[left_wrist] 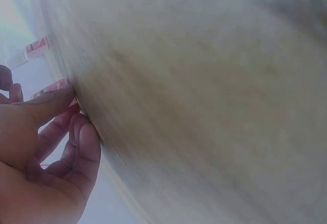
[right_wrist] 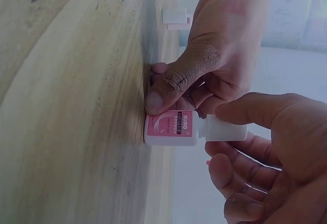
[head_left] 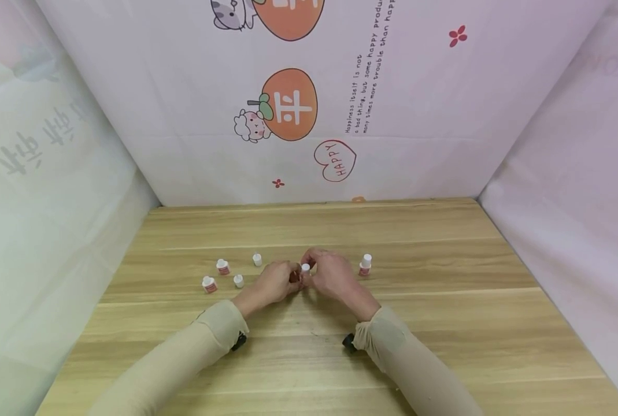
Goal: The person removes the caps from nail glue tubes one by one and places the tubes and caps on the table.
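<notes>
A small white nail glue bottle [head_left: 306, 269] with a pink label stands upright on the table between both hands. My left hand [head_left: 274, 281] grips it low, the thumb against the label beside the tabletop. My right hand [head_left: 332, 274] pinches the white cap [right_wrist: 227, 129] from above, thumb on one side and fingers on the other. In the right wrist view, a bit of the bottle's neck shows between cap and shoulder. In the left wrist view, the fingers of my left hand [left_wrist: 56, 132] hide most of the bottle.
To the left stand two similar bottles [head_left: 222, 267] without caps, and two loose white caps [head_left: 257, 259] sit near them. A capped bottle [head_left: 366, 264] stands right of my right hand. White printed cloth [head_left: 418, 115] walls the wooden table [head_left: 309, 358] at the back and sides.
</notes>
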Available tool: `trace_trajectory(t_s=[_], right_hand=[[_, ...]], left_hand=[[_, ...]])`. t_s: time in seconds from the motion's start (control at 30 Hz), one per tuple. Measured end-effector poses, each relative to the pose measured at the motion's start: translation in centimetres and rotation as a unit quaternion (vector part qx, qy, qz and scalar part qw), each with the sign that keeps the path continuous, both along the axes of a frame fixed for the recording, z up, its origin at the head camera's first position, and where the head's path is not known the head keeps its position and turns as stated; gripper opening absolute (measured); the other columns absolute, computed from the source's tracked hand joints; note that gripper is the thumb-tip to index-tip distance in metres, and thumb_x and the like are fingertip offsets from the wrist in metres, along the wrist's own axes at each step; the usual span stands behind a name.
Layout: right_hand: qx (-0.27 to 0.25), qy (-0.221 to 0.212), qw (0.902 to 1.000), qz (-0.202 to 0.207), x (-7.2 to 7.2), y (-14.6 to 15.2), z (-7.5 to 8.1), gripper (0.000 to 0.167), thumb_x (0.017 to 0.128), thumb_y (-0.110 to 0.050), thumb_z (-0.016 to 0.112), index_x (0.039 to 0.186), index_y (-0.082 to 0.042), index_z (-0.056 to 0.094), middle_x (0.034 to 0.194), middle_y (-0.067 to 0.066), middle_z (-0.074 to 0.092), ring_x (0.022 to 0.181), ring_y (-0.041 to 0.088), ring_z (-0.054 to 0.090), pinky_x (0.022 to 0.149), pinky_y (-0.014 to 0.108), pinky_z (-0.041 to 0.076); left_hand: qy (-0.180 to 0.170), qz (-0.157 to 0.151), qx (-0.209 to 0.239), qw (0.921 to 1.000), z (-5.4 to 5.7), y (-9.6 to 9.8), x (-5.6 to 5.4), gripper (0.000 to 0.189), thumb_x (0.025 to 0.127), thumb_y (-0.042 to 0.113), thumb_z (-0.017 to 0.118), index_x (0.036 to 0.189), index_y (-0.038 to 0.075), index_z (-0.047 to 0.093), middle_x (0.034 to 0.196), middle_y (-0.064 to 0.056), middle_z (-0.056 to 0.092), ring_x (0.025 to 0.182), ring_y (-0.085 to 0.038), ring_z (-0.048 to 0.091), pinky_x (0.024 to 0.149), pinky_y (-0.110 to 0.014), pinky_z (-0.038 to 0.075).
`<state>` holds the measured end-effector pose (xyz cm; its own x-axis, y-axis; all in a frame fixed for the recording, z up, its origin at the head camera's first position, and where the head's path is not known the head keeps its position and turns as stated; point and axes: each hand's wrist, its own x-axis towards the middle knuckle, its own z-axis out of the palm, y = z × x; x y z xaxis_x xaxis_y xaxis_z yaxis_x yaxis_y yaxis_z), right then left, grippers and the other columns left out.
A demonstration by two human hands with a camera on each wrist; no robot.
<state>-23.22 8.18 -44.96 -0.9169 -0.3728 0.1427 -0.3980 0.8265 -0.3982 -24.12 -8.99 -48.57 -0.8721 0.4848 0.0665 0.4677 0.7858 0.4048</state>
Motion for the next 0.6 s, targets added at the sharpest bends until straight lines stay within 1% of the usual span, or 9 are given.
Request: trace_trajectory(t_s=[0.13,0.27,0.47,0.6], right_hand=[[-0.004,-0.010,0.9999,0.002,-0.02,-0.02,0.04,0.020,0.085,-0.025,0.076,0.102,-0.022,0.067,0.101,-0.004,0.072,0.089,0.018,0.066,0.078,0.037,0.053],[-0.013,-0.024,0.9996,-0.007,0.02,0.01,0.13,0.019,0.086,-0.028,0.076,0.102,-0.022,0.066,0.101,-0.003,0.071,0.090,0.019,0.066,0.079,0.037,0.052],[-0.015,-0.019,0.9996,-0.014,-0.02,0.10,0.06,0.017,0.086,-0.030,0.077,0.096,-0.023,0.065,0.093,-0.006,0.071,0.085,0.016,0.064,0.075,0.034,0.050],[-0.011,-0.013,0.9998,-0.009,-0.07,0.10,0.04,0.017,0.085,-0.028,0.076,0.097,-0.023,0.065,0.095,-0.006,0.071,0.086,0.015,0.065,0.076,0.035,0.051]], left_hand=[[-0.003,0.001,0.001,1.0000,0.07,0.03,0.06,0.014,0.089,0.022,0.076,0.094,0.012,0.068,0.078,0.000,0.064,0.070,-0.011,0.054,0.067,-0.030,0.046],[-0.004,0.002,-0.003,1.0000,0.08,0.03,0.10,0.014,0.089,0.022,0.076,0.096,0.012,0.068,0.079,0.000,0.064,0.071,-0.012,0.055,0.067,-0.029,0.047],[-0.001,0.000,-0.005,1.0000,0.12,0.05,0.10,0.015,0.089,0.023,0.076,0.096,0.012,0.068,0.078,-0.001,0.064,0.071,-0.012,0.055,0.066,-0.029,0.046],[-0.004,0.004,-0.004,1.0000,0.04,0.08,0.02,0.015,0.089,0.024,0.076,0.096,0.012,0.068,0.078,0.000,0.064,0.071,-0.011,0.054,0.066,-0.029,0.046]])
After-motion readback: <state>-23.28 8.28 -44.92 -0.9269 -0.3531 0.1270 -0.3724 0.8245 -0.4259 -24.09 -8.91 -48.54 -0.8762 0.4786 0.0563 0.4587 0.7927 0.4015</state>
